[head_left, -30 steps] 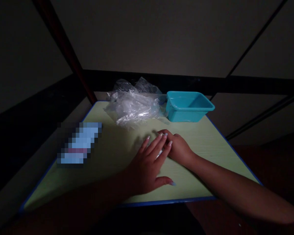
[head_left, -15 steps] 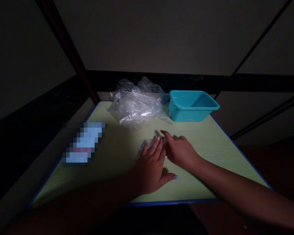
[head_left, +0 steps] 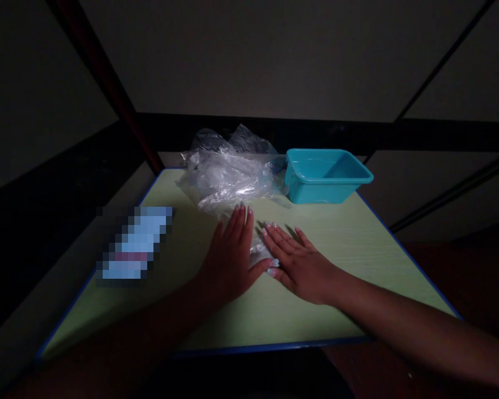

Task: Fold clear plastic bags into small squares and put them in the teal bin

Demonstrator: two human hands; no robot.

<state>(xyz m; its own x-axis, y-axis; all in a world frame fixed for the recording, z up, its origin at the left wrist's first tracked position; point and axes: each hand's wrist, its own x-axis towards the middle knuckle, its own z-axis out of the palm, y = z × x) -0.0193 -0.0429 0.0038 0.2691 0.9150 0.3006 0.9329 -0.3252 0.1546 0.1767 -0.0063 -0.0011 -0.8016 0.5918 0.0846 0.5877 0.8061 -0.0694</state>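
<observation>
A small piece of clear plastic (head_left: 256, 250), maybe a bag, lies on the table between my hands, partly hidden by them. My left hand (head_left: 232, 257) is open over its left side, fingers stretched toward the far edge and thumb reaching right. From the right, my right hand (head_left: 297, 257) stretches out flat with its fingertips and thumb at the plastic's right side. The two thumbs come close together at the near edge of the plastic. Just beyond my left fingertips rests a crumpled heap of clear plastic bags (head_left: 233, 177).
A turquoise plastic tub (head_left: 326, 191) stands at the back right, against the heap. At the left edge lies a pixelated, bluish flat object (head_left: 135, 244). The pale green table (head_left: 357, 249) has a blue rim, with dark panels behind it.
My left hand has shifted left and farther away, its thumb now at the plastic. My right hand has unfolded from curled fingers to a flat, stretched pose.
</observation>
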